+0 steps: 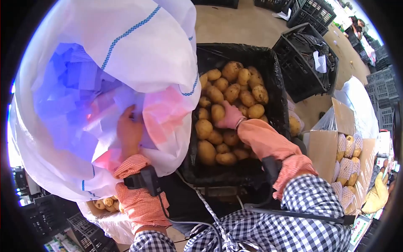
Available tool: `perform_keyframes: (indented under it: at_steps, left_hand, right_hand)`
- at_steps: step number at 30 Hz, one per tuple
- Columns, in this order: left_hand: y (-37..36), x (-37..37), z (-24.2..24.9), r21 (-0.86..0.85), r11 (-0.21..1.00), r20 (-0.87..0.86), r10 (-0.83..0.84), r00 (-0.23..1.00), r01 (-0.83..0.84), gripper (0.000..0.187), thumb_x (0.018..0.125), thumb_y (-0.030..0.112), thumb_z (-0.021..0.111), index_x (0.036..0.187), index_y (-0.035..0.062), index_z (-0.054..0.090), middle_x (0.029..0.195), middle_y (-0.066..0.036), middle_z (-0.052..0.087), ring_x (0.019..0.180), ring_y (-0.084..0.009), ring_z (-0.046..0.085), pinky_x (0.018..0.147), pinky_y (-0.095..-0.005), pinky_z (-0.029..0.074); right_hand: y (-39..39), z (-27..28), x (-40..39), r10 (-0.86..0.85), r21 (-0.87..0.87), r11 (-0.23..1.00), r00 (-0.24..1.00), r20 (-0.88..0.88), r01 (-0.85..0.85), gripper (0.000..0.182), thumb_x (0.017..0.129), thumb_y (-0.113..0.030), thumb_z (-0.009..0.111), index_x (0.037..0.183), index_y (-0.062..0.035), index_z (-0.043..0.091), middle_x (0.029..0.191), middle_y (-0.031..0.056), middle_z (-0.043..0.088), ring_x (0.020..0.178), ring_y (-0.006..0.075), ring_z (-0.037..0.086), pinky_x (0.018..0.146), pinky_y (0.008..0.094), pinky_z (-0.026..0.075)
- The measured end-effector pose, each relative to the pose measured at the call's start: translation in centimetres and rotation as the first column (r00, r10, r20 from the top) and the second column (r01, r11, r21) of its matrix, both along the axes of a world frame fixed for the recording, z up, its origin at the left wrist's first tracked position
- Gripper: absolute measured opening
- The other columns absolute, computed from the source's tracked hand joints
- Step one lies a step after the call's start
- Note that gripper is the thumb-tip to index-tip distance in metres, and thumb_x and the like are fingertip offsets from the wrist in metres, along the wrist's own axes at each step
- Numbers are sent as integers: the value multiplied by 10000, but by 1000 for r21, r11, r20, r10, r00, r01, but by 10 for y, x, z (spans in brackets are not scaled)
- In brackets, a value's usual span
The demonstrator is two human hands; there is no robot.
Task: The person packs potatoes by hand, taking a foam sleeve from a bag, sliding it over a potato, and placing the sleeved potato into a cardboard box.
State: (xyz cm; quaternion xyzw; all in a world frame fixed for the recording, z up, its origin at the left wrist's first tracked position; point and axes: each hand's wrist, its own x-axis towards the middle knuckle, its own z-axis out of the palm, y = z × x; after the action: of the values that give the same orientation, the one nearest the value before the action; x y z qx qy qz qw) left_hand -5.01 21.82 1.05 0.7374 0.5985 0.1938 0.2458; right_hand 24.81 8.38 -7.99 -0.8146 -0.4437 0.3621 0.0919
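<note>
A large white sack (168,63) with blue stitched lines stands open at the left, full of thin white and pink foam sleeves (84,75). My left hand (129,131) is inside the sack among the sleeves; its fingers are partly blurred, and any hold is unclear. At the centre, a crate lined with black plastic (275,80) contains many potatoes (231,71). My right hand (230,116), in a pink glove, reaches into the crate with its fingers closed round the side of a potato (218,112).
Right of the crate, a cardboard box (322,155) holds net-wrapped potatoes (347,164). Black crates (294,54) stand at the upper right. Another box with potatoes (100,204) sits under the sack. A person (357,26) is far off at the upper right. Cables cross my lap.
</note>
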Motion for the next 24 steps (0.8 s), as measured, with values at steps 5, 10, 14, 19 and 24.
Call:
perform_keyframes:
  at_steps: [5, 10, 14, 19, 24]
  left_hand:
    - [-62, 29, 69, 367, 823, 723, 41, 690, -433, 409, 711, 107, 686, 1082, -15, 567, 777, -62, 597, 648, -162, 524, 604, -302, 442]
    - [-144, 111, 67, 480, 877, 344, -207, 916, 18, 294, 707, 49, 675, 969, 15, 547, 899, -71, 572, 754, -132, 529, 597, -270, 420]
    - [-178, 132, 54, -123, 857, 720, -270, 640, 500, 486, 681, 37, 711, 1136, 7, 541, 950, -65, 550, 866, -136, 528, 705, -267, 447]
    - [-195, 131, 59, 88, 687, 686, -566, 456, 721, 497, 711, 9, 696, 1187, -13, 555, 1040, -54, 515, 912, -126, 525, 786, -244, 452]
    - [-208, 136, 67, -85, 840, 850, -219, 479, 536, 321, 800, 12, 597, 1121, -11, 598, 922, -37, 584, 803, -123, 555, 730, -231, 446]
  right_hand:
    - [-53, 49, 3, 145, 13, 748, -144, -979, 664, 646, 727, -186, 669, 1299, -59, 398, 1219, 160, 515, 1099, 292, 529, 942, 425, 438]
    - [-111, 102, -20, 313, 155, 710, -111, -943, 687, 579, 777, -194, 660, 1281, -60, 407, 1168, 119, 526, 1098, 248, 531, 929, 406, 458]
    - [-151, 107, -36, 253, 78, 559, -80, -964, 826, 557, 814, -274, 647, 1276, -66, 414, 1185, 119, 519, 1119, 243, 521, 919, 452, 454]
    - [-186, 119, -28, 272, -121, 692, -413, -869, 711, 588, 840, -418, 588, 1316, -123, 408, 1291, 78, 496, 1186, 268, 470, 1027, 523, 298]
    - [-201, 138, -38, 233, -130, 689, -387, -892, 713, 589, 829, -424, 595, 1307, -131, 416, 1279, 89, 497, 1178, 279, 472, 987, 522, 346]
